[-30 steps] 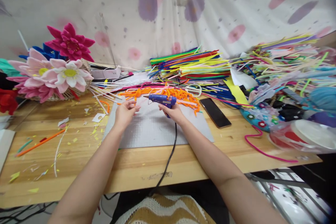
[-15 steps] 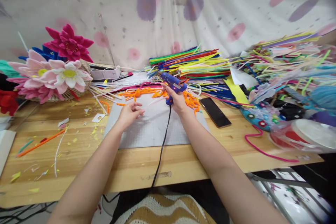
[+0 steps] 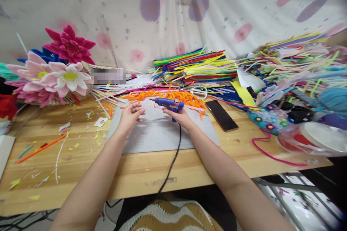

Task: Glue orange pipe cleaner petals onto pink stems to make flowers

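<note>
My right hand is wrapped round the grip of a blue glue gun. The gun lies nearly level, its nozzle pointing left and a pale glue stick jutting from its rear. Just left of the nozzle is my left hand, thumb and fingers curled together; whatever they pinch is too small to make out. Both hands are above a grey cutting mat. Along the mat's far edge lies a heap of orange pipe-cleaner pieces, partly behind the gun.
A black phone lies right of the mat. Bundles of coloured pipe cleaners and white-handled scissors are at the back. Fuzzy flowers stand left. A black cord runs from the gun over the table's front edge.
My right hand has swung the glue gun from nozzle-up to nearly level, nozzle toward my left hand. My left hand has shifted slightly left.
</note>
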Motion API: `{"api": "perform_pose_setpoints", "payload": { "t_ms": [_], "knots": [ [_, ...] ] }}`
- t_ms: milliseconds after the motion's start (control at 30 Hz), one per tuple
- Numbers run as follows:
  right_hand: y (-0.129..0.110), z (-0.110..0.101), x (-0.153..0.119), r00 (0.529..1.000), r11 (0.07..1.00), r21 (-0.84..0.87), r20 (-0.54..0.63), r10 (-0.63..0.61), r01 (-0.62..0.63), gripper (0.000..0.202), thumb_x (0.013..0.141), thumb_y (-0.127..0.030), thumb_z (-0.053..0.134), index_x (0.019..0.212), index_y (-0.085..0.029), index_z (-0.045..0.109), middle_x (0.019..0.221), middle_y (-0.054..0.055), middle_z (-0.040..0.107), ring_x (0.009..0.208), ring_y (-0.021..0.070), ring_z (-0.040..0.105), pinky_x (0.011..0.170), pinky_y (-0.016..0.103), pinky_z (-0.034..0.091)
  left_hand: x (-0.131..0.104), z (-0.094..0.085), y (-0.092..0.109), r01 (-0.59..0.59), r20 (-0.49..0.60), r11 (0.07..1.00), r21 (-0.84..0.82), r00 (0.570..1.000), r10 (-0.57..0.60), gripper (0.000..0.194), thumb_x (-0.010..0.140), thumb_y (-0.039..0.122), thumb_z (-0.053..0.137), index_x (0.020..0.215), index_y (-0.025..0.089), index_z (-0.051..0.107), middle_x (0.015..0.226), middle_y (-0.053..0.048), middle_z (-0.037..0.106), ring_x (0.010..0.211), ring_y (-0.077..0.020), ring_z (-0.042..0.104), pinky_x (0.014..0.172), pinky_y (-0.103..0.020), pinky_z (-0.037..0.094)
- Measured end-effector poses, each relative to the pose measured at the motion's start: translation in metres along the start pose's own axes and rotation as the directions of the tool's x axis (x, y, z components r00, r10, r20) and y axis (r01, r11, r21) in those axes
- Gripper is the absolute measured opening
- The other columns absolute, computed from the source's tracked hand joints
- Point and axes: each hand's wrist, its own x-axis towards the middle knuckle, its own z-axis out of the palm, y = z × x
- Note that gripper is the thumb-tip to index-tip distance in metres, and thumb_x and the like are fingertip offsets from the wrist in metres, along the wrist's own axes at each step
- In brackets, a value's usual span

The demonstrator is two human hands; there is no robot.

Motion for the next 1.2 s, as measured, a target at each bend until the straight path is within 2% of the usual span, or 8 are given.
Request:
{"api": "perform_pose_setpoints", "payload": {
  "t_ms": [167,267,500,667,1000,1200],
  "knots": [
    [0.017,0.002,0.004,0.995,0.993,-0.076,0.046,-0.085,0.088,0.038,0.061,-0.039,0.068,0.093,-0.018,0.064,0.092,0.003,0.066,0.083,0.016,0.059,0.08,0.031,0.046,-0.001,0.001,-0.001,-0.011,-0.007,0.999,-0.051,1.0,0.01,0.045,0.051,0.032,0.073,0.087,0.016,0.051,0.065,0.003,0.056,0.061,-0.0112,0.057,0.04,-0.016,0.039],
    [0.022,0.004,0.004,0.992,0.989,-0.112,0.089,-0.086,0.095,0.038,0.063,-0.04,0.067,0.093,-0.018,0.064,0.089,0.003,0.066,0.081,0.016,0.059,0.078,0.03,0.046,-0.002,0.003,-0.001,0.002,-0.015,0.998,-0.064,1.0,-0.003,0.045,0.05,0.031,0.074,0.087,0.016,0.052,0.064,0.002,0.057,0.06,-0.0111,0.057,0.039,-0.016,0.038],
    [0.02,0.004,0.004,0.99,0.979,-0.173,0.109,-0.086,0.104,0.039,0.064,-0.043,0.065,0.093,-0.017,0.065,0.087,0.003,0.066,0.079,0.0161,0.059,0.074,0.029,0.047,0.0,0.004,-0.002,0.015,-0.022,0.996,-0.09,1.0,-0.017,0.047,0.048,0.03,0.076,0.086,0.015,0.052,0.063,0.003,0.057,0.059,-0.0113,0.057,0.039,-0.016,0.037],
    [0.02,0.004,0.004,0.994,0.983,-0.173,0.093,-0.049,0.065,0.041,0.063,-0.044,0.066,0.095,-0.018,0.064,0.087,0.004,0.066,0.079,0.0163,0.06,0.076,0.03,0.047,0.0,0.005,-0.001,0.018,-0.026,0.995,-0.095,0.999,-0.02,0.047,0.048,0.031,0.076,0.085,0.015,0.052,0.063,0.003,0.057,0.058,-0.0108,0.057,0.039,-0.016,0.037],
    [0.019,0.004,0.004,0.994,0.981,-0.18,0.098,-0.055,0.072,0.04,0.063,-0.043,0.066,0.095,-0.019,0.065,0.086,0.003,0.066,0.079,0.0164,0.061,0.077,0.031,0.047,-0.001,0.007,0.001,0.037,-0.03,0.995,-0.093,0.999,-0.04,0.048,0.046,0.031,0.076,0.085,0.015,0.053,0.062,0.003,0.057,0.058,-0.0112,0.057,0.04,-0.016,0.036],
    [0.021,0.004,0.004,0.993,0.981,-0.173,0.094,-0.072,0.088,0.039,0.064,-0.042,0.065,0.095,-0.019,0.065,0.086,0.003,0.066,0.08,0.0163,0.06,0.076,0.031,0.047,-0.001,0.006,0.0,0.032,-0.034,0.995,-0.096,0.999,-0.035,0.047,0.047,0.032,0.076,0.084,0.015,0.054,0.063,0.002,0.058,0.058,-0.011,0.057,0.046,-0.019,0.041]
  ]
}}
